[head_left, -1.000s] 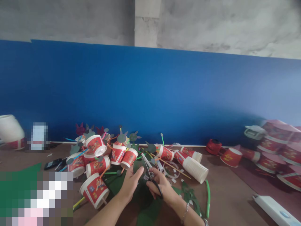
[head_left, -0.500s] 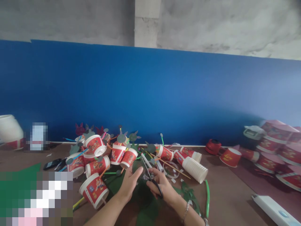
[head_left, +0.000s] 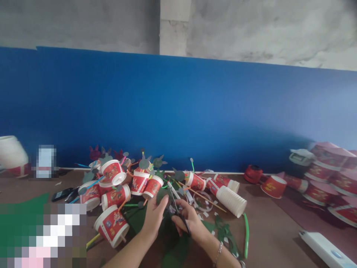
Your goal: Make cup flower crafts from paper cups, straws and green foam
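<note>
My left hand (head_left: 155, 213) is closed on a dark green paper piece (head_left: 162, 195), pinched between thumb and fingers. In my right hand (head_left: 187, 217) are scissors (head_left: 184, 224) with dark handles, the fingers in the loops. Their blades (head_left: 172, 190) point up and away, close beside the paper piece. Under the hands lies more dark green paper (head_left: 177, 251). Just beyond and to the left are several red paper cups (head_left: 140, 182) fitted with coloured sticks and small paper shapes; one large cup (head_left: 113, 225) lies near my left forearm.
A nested stack of paper cups (head_left: 231, 201) lies right of my hands, near a clear tape ring (head_left: 203, 201), green scraps (head_left: 224, 234) and a green tube (head_left: 246, 236). A white box (head_left: 326, 247) and piled red cups (head_left: 331, 175) are farther right. A blue wall (head_left: 178, 111) stands behind.
The scissors and my right hand have shifted slightly left and down. My left hand has moved a little and the held paper is turned somewhat upward. Other things stay put.
</note>
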A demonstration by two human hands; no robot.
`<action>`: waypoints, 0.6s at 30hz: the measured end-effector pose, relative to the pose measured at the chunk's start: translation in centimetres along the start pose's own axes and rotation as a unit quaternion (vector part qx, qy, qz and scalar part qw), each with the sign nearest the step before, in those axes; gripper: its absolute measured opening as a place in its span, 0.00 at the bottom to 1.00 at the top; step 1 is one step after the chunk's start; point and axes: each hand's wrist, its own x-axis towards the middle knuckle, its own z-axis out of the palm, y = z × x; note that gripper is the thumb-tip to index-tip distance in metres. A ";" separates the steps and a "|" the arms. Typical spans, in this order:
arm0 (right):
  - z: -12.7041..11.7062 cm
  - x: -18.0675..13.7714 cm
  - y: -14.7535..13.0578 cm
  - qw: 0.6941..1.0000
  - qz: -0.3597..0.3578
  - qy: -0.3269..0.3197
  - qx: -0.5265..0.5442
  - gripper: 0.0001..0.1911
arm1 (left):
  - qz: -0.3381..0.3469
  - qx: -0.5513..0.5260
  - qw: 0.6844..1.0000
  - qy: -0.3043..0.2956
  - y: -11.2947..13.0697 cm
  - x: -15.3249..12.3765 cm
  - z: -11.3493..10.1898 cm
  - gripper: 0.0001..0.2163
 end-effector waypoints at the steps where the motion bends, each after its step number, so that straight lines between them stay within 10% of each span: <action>1: 0.0 0.0 0.0 1.000 -0.002 0.000 0.002 0.29 | 0.003 0.004 1.000 -0.005 0.1 0.0 0.0 0.11; 18: 0.1 -0.1 -0.6 1.000 -0.006 0.001 -0.003 0.28 | 0.001 0.011 1.000 -0.030 0.3 -0.2 0.1 0.10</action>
